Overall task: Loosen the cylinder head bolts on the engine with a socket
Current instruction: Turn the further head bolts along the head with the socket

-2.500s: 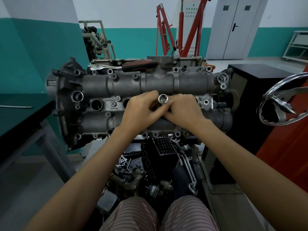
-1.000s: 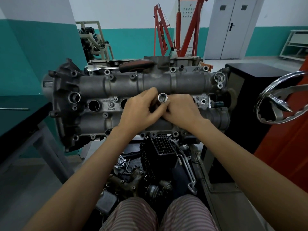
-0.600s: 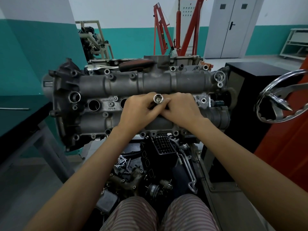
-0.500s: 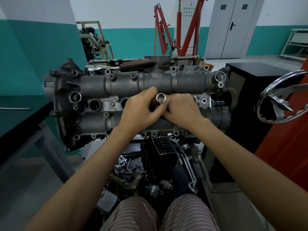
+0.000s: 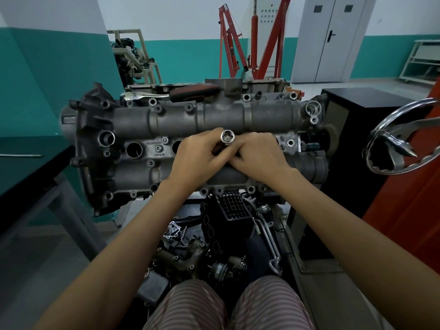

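Both hands meet at the middle of the engine (image 5: pixel 214 120), and the socket (image 5: pixel 227 136) stands between them, its open hex mouth facing up toward the camera, long axis running down into the head. The left hand (image 5: pixel 197 158) curls its fingers round the socket's lower part; the right hand (image 5: pixel 259 156) pinches in from the other side, equally close. The bolt underneath is hidden by the fingers. Beyond, a ratchet (image 5: pixel 171 94) lies along the engine's far edge, well apart from both hands. Further back stands a red hoist (image 5: pixel 240 44), then teal walls and a grey door (image 5: pixel 331 39).
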